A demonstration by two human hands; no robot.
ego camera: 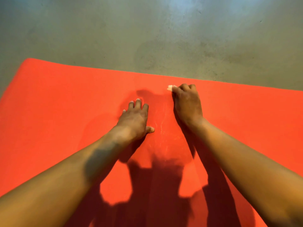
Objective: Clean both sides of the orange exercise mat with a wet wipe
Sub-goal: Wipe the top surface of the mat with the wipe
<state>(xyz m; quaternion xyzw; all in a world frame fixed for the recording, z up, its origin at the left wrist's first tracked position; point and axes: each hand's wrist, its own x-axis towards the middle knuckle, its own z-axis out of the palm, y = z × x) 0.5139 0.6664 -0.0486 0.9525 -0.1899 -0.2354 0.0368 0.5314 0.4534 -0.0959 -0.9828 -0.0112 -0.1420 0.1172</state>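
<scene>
Head view: orange exercise mat (65, 112) lies flat on a grey concrete floor (147, 38), far edge running left to right, near part out of frame. Left hand (135, 118) flat on the mat, fingers straight and spread, thumb out, pressing down as an anchor. Right hand (187, 102) curled tight round a wet wipe (169, 87), only a small white scrap showing past the knuckles, pressed to the mat near the far edge. Faint pale streaks between the hands, likely wet trails. Shadows of arms and head fall on the near part.

Handling, judged: mat looks thin, soft foam, light, floppy, likely to creep on smooth concrete under rubbing, so the flat left hand holding it down makes sense. To flip it, take an edge or corner, e.g. the far-left corner, and fold over rather than lift whole. Wipe is limp, bunched, damp; keep it balled in the fist.

Top side is being wiped; the underside looks not yet done.
</scene>
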